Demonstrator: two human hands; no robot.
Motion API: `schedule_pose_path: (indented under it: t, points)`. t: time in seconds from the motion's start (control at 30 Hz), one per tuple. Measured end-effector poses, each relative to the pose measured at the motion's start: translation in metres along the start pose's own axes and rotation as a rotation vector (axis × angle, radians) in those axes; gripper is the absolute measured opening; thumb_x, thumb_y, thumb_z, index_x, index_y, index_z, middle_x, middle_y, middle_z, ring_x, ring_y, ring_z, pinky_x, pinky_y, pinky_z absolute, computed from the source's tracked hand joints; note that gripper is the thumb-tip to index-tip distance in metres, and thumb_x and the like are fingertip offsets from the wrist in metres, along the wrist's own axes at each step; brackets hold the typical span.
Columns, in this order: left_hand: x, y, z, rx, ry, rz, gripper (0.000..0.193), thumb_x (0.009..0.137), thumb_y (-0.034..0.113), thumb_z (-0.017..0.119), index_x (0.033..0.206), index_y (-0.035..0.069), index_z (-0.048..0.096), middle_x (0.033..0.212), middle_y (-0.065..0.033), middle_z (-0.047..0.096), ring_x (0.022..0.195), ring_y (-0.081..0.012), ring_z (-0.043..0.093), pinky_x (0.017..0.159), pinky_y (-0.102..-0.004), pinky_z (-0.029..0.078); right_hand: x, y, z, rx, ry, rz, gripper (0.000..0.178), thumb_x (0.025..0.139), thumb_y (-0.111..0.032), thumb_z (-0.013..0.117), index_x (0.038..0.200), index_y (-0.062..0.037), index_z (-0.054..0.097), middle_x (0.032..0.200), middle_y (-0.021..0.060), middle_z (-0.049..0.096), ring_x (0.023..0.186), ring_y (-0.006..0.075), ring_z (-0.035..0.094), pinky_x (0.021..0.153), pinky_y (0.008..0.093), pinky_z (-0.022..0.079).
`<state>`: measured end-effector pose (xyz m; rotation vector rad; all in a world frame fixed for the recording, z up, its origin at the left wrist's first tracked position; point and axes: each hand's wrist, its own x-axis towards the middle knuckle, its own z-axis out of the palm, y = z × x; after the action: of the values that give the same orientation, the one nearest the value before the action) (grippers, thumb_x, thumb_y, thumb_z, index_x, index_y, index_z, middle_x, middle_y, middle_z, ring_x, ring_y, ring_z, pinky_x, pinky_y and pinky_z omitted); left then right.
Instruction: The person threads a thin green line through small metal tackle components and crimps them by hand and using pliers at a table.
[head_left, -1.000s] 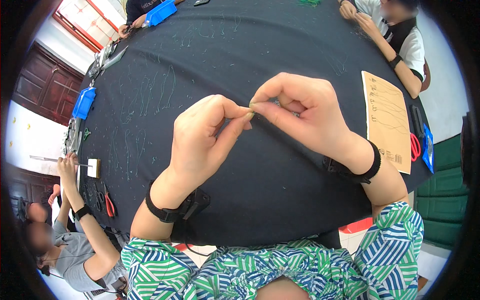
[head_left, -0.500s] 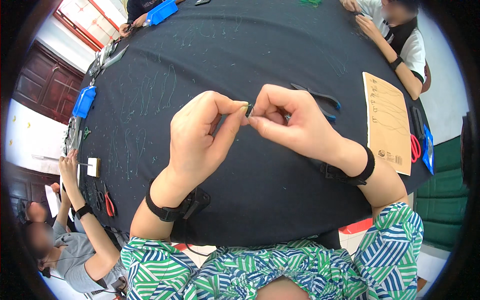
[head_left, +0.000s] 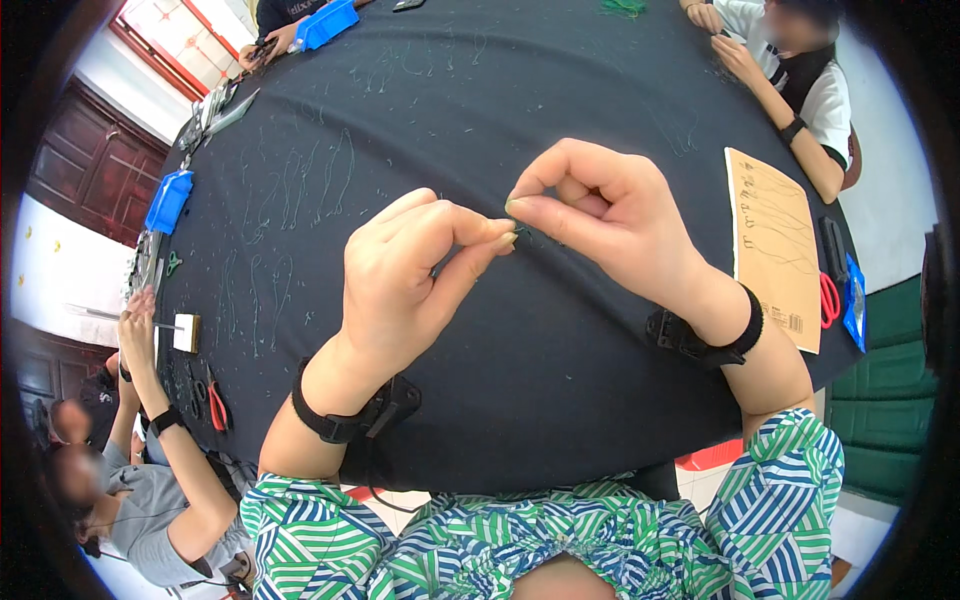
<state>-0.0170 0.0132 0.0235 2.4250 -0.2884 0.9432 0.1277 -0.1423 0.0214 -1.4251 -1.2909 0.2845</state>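
Above the dark cloth, my left hand (head_left: 400, 270) pinches thumb against forefinger. A short bit of thin dark green thread (head_left: 522, 229) shows at its fingertips; most of it is hidden. My right hand (head_left: 615, 215) is also closed in a pinch, its tips just above and slightly right of the left ones, with a small gap between. Whatever lies between the right fingertips is too small to make out. Both wrists wear black straps.
Looped green threads (head_left: 290, 185) lie on the dark cloth (head_left: 480, 400) at left. At right are a brown card (head_left: 775, 250) with threads and red-handled scissors (head_left: 829, 300). Red-handled pliers (head_left: 217, 402) and a blue tray (head_left: 169, 203) sit left. Other people work around the table.
My right hand has risen slightly and pulled apart from the left fingertips. The blue-handled pliers seen beyond it before are now hidden behind it. My left hand has shifted slightly right.
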Motion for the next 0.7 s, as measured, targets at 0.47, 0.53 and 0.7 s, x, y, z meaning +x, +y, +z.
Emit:
schedule_pose_path:
  t: [0.47,0.53,0.7]
  points:
    - [0.000,0.002,0.003,-0.014,0.085,-0.177,0.012,0.077,-0.005,0.071,0.084,0.002,0.065,0.072,-0.0060,0.066,0.065,-0.0183,0.062,0.057,-0.0276,0.046,-0.009,0.005,0.016,-0.069,-0.019,-0.155,0.010,0.079,-0.004,0.069,0.078,-0.0027,0.059,0.065,0.0019,0.054,0.054,0.0111,0.048,0.050,0.0268,0.036]
    - [0.000,0.002,0.003,0.005,0.083,-0.151,0.012,0.077,-0.005,0.071,0.085,0.002,0.065,0.072,-0.0063,0.066,0.065,-0.0186,0.062,0.057,-0.0278,0.046,-0.007,0.000,0.014,-0.259,0.027,-0.348,0.011,0.077,-0.006,0.069,0.079,-0.0035,0.059,0.070,0.0090,0.058,0.058,0.0238,0.058,0.054,0.0322,0.045]
    - [0.001,0.003,0.000,0.064,0.009,-0.067,0.013,0.075,-0.002,0.074,0.081,0.003,0.065,0.072,-0.0049,0.066,0.064,-0.0180,0.060,0.055,-0.0286,0.045,-0.005,-0.006,0.007,-0.283,0.065,-0.250,0.010,0.080,-0.004,0.069,0.088,-0.0044,0.064,0.066,0.0063,0.053,0.050,0.0147,0.047,0.048,0.0285,0.037]
